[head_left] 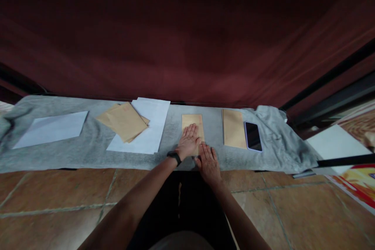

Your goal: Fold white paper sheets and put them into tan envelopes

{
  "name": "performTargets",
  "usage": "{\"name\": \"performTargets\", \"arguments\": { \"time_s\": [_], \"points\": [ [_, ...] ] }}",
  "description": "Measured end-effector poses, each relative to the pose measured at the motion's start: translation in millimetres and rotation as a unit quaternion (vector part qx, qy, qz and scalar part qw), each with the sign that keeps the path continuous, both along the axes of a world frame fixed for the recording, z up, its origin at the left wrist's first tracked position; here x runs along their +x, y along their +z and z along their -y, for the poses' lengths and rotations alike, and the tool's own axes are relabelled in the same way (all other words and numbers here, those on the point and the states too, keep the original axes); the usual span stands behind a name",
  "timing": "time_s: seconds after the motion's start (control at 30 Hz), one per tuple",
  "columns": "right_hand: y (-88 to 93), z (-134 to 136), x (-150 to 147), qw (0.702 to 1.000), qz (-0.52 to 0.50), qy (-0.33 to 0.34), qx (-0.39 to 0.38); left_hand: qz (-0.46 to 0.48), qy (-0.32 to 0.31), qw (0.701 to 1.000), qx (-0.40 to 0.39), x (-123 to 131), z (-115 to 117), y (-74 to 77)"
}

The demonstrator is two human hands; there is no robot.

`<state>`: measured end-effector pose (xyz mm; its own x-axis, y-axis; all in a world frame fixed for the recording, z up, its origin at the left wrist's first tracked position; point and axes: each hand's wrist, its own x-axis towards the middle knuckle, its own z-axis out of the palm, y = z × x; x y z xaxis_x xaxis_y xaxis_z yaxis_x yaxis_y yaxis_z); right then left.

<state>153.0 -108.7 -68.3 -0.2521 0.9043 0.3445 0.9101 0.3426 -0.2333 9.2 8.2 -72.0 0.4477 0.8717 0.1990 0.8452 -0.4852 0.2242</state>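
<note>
A brown paper envelope (191, 119) lies upright in front of me on a grey cloth. My left hand (189, 140), with a dark band on its wrist, rests flat across the envelope's middle, fingers stretched out. Close by at the envelope's lower right edge, my right hand (209, 162) lies palm down, its fingers extended. The two hands are side by side and cover much of the envelope's lower half. Further right is a small stack of brown envelopes (234, 129), with a phone (253, 136) in a pale purple case beside it.
The grey cloth (175, 125) covers a long narrow surface. Left of me, fanned brown envelopes (125, 121) overlap white paper sheets (152, 125); another white sheet (52, 129) lies farther left. A dark red curtain-like backdrop (187, 47) rises behind. Tiled floor (263, 211) shows below.
</note>
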Motion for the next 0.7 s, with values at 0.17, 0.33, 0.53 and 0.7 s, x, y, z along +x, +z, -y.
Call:
{"name": "performTargets", "arguments": {
  "time_s": [0.17, 0.33, 0.53, 0.7],
  "points": [
    [0.5, 0, 1, 1.0, 0.001, 0.003, -0.005, -0.007, 0.03, 0.999, -0.014, 7, -21, 0.1],
    [-0.9, 1, 1, 1.0, 0.002, -0.001, -0.005, 0.013, 0.035, 0.999, -0.014, 10, -41, 1.4],
    [0.2, 1, 0, 1.0, 0.015, -0.011, -0.007, -0.029, 0.039, 0.998, -0.035, 11, -50, 11.0],
    [2.6, 2, -2, 1.0, 0.023, -0.013, -0.007, -0.056, -0.001, 0.998, -0.036, 5, -22, 10.2]
  ]
}}
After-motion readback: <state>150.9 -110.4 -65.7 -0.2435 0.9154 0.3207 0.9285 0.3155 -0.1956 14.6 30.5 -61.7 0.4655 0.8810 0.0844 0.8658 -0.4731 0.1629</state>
